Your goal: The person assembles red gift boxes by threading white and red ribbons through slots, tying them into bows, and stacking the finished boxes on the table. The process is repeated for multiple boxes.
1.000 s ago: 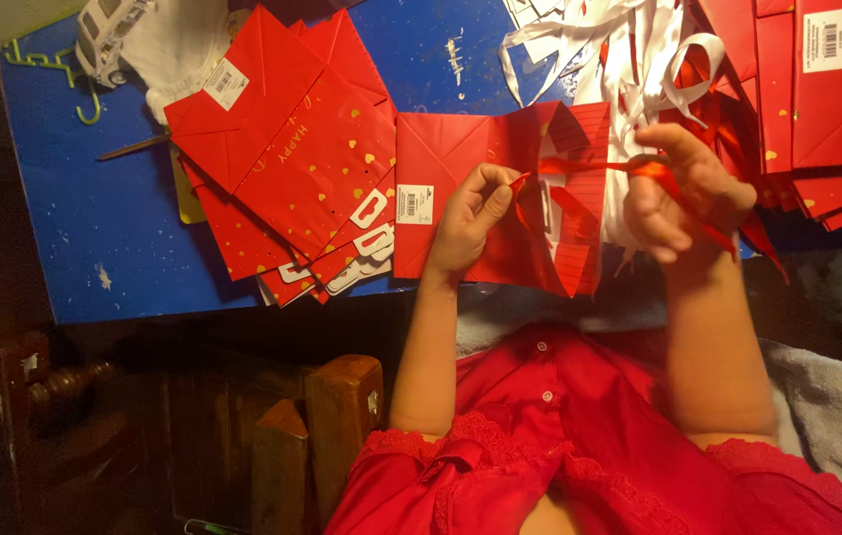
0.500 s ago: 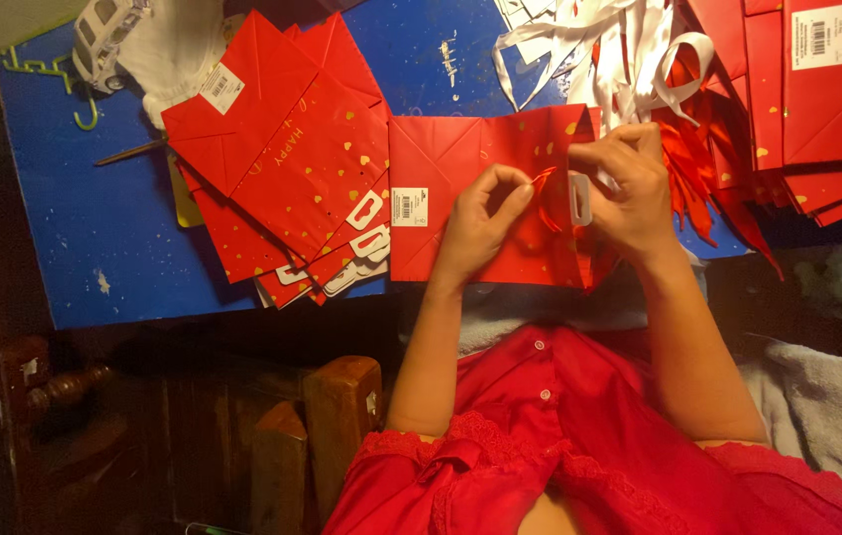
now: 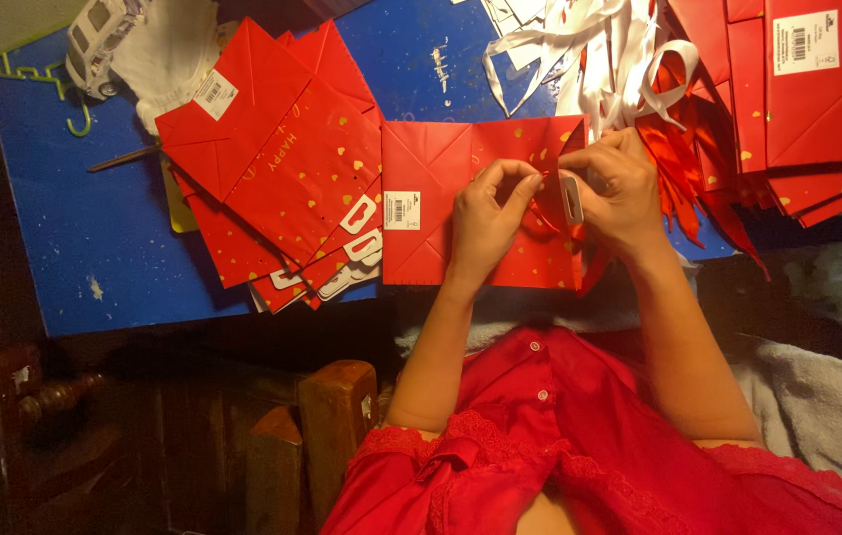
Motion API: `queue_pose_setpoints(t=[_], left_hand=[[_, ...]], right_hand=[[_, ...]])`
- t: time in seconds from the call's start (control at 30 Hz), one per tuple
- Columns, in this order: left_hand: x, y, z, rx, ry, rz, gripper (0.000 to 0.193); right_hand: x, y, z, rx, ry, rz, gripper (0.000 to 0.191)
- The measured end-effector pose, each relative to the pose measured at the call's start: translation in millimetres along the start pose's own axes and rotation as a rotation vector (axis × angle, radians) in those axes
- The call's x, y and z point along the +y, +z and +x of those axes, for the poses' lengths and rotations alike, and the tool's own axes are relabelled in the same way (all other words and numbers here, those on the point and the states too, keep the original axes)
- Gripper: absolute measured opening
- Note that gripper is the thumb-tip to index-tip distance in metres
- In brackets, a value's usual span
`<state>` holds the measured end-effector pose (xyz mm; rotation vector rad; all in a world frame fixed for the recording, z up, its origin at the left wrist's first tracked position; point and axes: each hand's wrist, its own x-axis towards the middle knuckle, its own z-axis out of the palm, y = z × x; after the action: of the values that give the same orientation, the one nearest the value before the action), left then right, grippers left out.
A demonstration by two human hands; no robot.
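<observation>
A flat red paper gift bag [image 3: 431, 193] with gold hearts lies on the blue table [image 3: 94, 228] in front of me. My left hand [image 3: 488, 213] rests on the bag and pinches a red ribbon [image 3: 545, 213] at its top edge. My right hand [image 3: 624, 188] is close beside it, fingers closed on the same ribbon by the bag's white handle slot [image 3: 571, 198]. The two hands almost touch.
A stack of finished red bags [image 3: 272, 168] lies to the left. Loose white and red ribbons [image 3: 619, 50] pile at the top, more flat red bags [image 3: 817, 89] at the right. A white toy car [image 3: 104, 35] sits top left. A wooden chair [image 3: 322, 426] stands below.
My right hand has come in from the right with the ribbon and now meets my left hand at the bag's top edge; the bag has been laid flatter.
</observation>
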<state>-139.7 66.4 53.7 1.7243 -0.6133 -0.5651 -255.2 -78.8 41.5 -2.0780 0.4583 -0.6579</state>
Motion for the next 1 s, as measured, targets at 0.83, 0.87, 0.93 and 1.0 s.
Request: queue_pose_setpoints(t=[0.83, 0.87, 0.93, 1.0], left_hand=[[-8.6, 3.1, 4.7, 0.008, 0.034, -0.121, 0.014], [-9.1, 3.2, 5.0, 0.007, 0.017, -0.180, 0.013], [-7.7, 2.3, 4.6, 0.022, 0.034, -0.129, 0.016], [-3.6, 1.6, 3.4, 0.029, 0.059, -0.087, 0.019]], right_hand=[[-1.3, -5.0, 1.9, -0.052, -0.044, 0.000, 0.016], [-2.0, -5.1, 2.2, -0.051, -0.042, 0.001, 0.016], [-2.9, -5.2, 2.5, -0.049, -0.039, 0.004, 0.016], [-3.5, -5.3, 2.3, -0.048, -0.033, 0.007, 0.017]])
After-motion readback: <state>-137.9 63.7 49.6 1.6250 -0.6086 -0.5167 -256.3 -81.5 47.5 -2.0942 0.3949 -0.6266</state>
